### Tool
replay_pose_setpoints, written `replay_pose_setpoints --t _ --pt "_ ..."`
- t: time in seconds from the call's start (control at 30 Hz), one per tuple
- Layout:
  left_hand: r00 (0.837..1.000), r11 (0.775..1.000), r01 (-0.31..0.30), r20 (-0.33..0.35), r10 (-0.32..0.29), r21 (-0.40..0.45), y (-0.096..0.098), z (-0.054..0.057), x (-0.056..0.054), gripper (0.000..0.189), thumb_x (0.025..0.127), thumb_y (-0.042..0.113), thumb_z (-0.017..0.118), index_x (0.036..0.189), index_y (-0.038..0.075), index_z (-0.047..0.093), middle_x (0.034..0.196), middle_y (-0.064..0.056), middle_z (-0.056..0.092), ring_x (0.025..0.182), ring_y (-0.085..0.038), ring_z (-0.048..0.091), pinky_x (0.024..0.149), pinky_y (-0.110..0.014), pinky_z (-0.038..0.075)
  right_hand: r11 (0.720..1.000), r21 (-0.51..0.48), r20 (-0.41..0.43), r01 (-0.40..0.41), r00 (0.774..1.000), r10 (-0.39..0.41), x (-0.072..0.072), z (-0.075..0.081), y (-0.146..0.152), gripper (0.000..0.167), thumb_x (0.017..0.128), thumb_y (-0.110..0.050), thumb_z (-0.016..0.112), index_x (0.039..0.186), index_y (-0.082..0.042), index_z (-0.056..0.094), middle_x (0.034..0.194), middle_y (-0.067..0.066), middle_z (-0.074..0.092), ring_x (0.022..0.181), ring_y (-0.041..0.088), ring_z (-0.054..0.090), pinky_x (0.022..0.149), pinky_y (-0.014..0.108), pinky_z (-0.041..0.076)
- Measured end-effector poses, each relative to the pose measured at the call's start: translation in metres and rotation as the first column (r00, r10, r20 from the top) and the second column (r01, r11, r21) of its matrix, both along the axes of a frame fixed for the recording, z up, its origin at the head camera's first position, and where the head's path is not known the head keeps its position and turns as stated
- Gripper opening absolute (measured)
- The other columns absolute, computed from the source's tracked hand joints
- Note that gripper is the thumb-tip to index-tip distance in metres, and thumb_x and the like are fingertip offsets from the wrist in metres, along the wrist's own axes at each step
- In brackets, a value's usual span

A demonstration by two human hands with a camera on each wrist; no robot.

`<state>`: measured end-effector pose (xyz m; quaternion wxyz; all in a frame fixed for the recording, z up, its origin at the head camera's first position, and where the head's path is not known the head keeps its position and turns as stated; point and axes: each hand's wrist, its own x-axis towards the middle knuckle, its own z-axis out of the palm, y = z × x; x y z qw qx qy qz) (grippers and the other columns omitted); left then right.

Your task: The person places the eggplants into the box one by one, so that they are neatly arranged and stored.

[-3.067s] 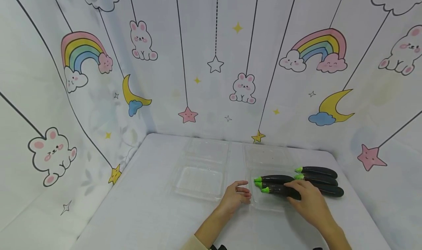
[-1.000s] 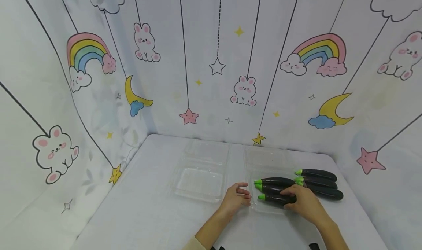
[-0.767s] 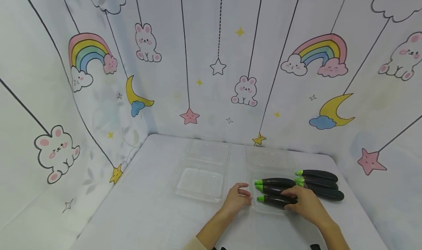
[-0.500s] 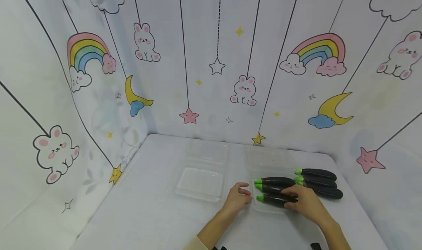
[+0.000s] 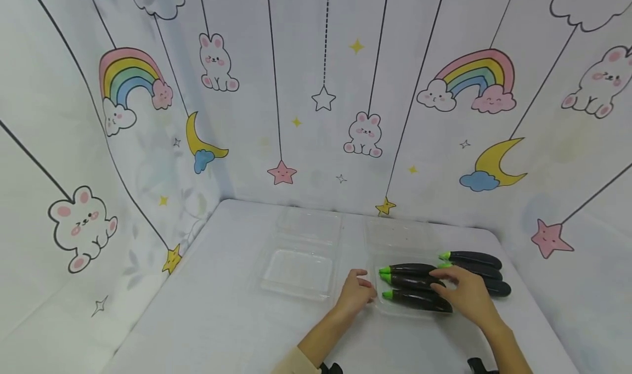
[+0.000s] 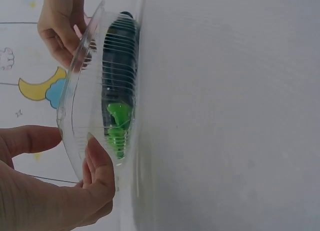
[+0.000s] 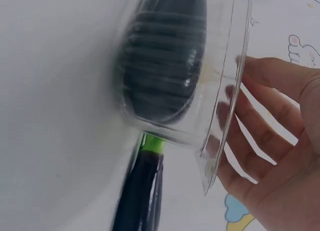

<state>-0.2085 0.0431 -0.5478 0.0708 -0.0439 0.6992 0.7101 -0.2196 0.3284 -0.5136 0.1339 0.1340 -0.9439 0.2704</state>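
Three long black eggplants (image 5: pixel 419 300) with green stems lie side by side in the base of a clear plastic clamshell container (image 5: pixel 395 311), whose lid is folded back. My left hand (image 5: pixel 354 296) holds this base at its left edge; in the left wrist view its fingertips meet the rim and side wall. My right hand (image 5: pixel 466 294) hovers over the right ends of the eggplants, fingers loosely extended. Seen from the right wrist, those fingers spread beside the rim and grip nothing. The front eggplant lies fully visible, a small gap from the other two.
Several more eggplants (image 5: pixel 476 260) lie on the table to the right of the container. To the left stands a second clear clamshell container (image 5: pixel 298 275), opened out flat with its lid (image 5: pixel 311 226) behind. A printed white curtain (image 5: pixel 321 143) hangs at the back.
My right hand set the front eggplant down in the container and let go of it, shifting slightly up and right. The left hand stays at the container's left edge.
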Motion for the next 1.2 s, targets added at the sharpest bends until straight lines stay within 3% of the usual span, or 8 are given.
replay_pose_setpoints --t 0.2,0.37,0.47,0.6,0.73,0.97,1.1,1.2 --pt "0.998 0.981 -0.025 -0.068 0.012 -0.194 -0.003 0.012 -0.009 0.062 0.079 -0.001 0.072 0.137 -0.003 0.052 0.102 -0.009 0.061 0.08 -0.016 0.06 0.067 -0.028 0.054 0.999 -0.048 -0.044 0.024 0.999 -0.026 -0.017 0.004 0.008 0.022 0.088 -0.022 0.085 0.109 -0.015 0.08 0.109 0.007 0.077 0.097 0.034 0.073 0.074 0.027 0.059" --pt "0.991 0.931 -0.024 -0.133 -0.026 -0.364 -0.002 0.02 -0.02 0.063 0.081 0.005 0.074 0.138 -0.004 0.05 0.106 -0.012 0.056 0.087 -0.021 0.057 0.076 -0.035 0.054 0.997 -0.05 -0.049 0.053 0.997 -0.055 -0.029 0.006 0.016 0.02 0.09 -0.018 0.084 0.109 -0.011 0.08 0.107 0.011 0.077 0.095 0.035 0.074 0.07 0.026 0.058" --pt "0.986 0.901 -0.022 -0.157 -0.052 -0.433 -0.003 0.026 -0.029 0.063 0.082 0.008 0.072 0.139 -0.007 0.05 0.11 -0.016 0.054 0.092 -0.026 0.06 0.081 -0.04 0.056 0.998 -0.039 0.0 0.057 0.998 -0.057 -0.033 0.008 0.022 0.024 0.092 -0.02 0.082 0.112 -0.009 0.079 0.107 0.012 0.078 0.095 0.034 0.074 0.068 0.025 0.057" --pt "0.984 0.878 -0.014 -0.165 -0.073 -0.478 -0.002 0.037 -0.041 0.061 0.085 0.009 0.071 0.14 -0.01 0.05 0.114 -0.019 0.054 0.098 -0.03 0.062 0.085 -0.045 0.058 0.999 -0.015 0.06 0.042 0.997 -0.041 -0.036 0.012 0.032 0.032 0.095 -0.028 0.079 0.119 -0.007 0.076 0.107 0.011 0.078 0.097 0.032 0.074 0.069 0.027 0.057" --pt "0.983 0.862 0.002 -0.158 -0.096 -0.507 -0.003 0.046 -0.052 0.06 0.087 0.012 0.071 0.14 -0.01 0.051 0.116 -0.021 0.054 0.097 -0.03 0.062 0.086 -0.045 0.059 0.999 -0.003 0.042 0.042 0.998 -0.042 -0.039 0.012 0.041 0.036 0.096 -0.032 0.077 0.121 -0.006 0.075 0.107 0.012 0.078 0.098 0.035 0.074 0.074 0.04 0.061" --pt "0.983 0.851 0.025 -0.14 -0.115 -0.525 -0.011 0.045 -0.07 0.058 0.087 0.012 0.069 0.138 -0.012 0.053 0.117 -0.023 0.056 0.098 -0.03 0.061 0.087 -0.047 0.059 0.998 -0.012 0.069 0.069 0.995 -0.068 -0.048 0.005 0.053 0.04 0.098 -0.034 0.075 0.123 -0.003 0.074 0.109 0.015 0.077 0.101 0.038 0.073 0.087 0.061 0.057" --pt "0.983 0.845 0.047 -0.123 -0.133 -0.533 -0.014 0.044 -0.078 0.058 0.088 0.012 0.068 0.137 -0.013 0.053 0.122 -0.028 0.056 0.105 -0.036 0.061 0.092 -0.05 0.058 0.997 -0.002 0.069 0.082 0.994 -0.082 -0.055 0.0 0.06 0.037 0.097 -0.031 0.076 0.121 -0.003 0.076 0.105 0.013 0.078 0.096 0.036 0.073 0.083 0.058 0.058" --pt "0.983 0.824 0.064 -0.105 -0.148 -0.563 -0.013 0.045 -0.084 0.058 0.088 0.013 0.068 0.138 -0.012 0.053 0.131 -0.031 0.055 0.117 -0.041 0.059 0.099 -0.052 0.055 0.998 0.002 0.086 0.068 0.994 -0.068 -0.063 -0.001 0.065 0.036 0.097 -0.031 0.076 0.121 -0.004 0.076 0.101 0.009 0.078 0.09 0.028 0.073 0.076 0.046 0.06"
